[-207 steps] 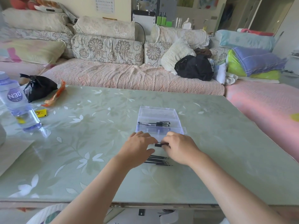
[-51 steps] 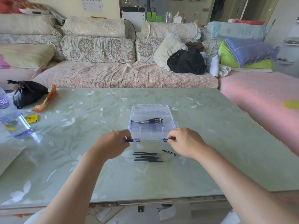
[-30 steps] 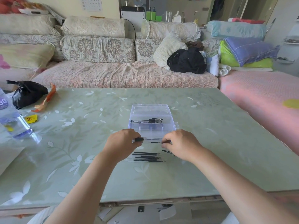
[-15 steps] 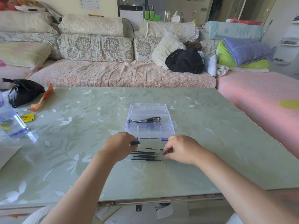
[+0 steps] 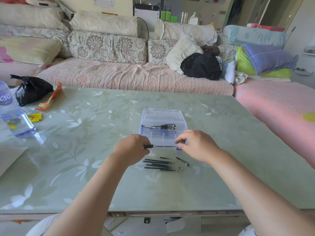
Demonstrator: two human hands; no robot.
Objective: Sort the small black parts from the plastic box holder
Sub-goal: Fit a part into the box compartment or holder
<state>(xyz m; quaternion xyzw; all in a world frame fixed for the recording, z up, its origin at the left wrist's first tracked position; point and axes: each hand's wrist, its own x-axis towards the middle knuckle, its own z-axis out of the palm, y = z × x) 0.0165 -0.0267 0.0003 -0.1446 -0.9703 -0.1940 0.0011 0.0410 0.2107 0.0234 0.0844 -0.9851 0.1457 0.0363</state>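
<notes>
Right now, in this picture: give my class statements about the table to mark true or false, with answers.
1. The left hand and right hand pinch opposite ends of one thin black part. True.
2. A row of black parts lies on the table, nearer the person than the plastic box. True.
3. The plastic box is empty. False: black parts lie inside.
4. The water bottle stands right of the box. False: it stands far left.

I am reaching both bare forearms forward, angling them inward so the hands are facing each other. My left hand (image 5: 132, 149) is curling into a loose fist, pinching the thick end of a thin black part (image 5: 163, 146); my right hand (image 5: 198, 145) is pinching its other tip between thumb and forefinger.
</notes>
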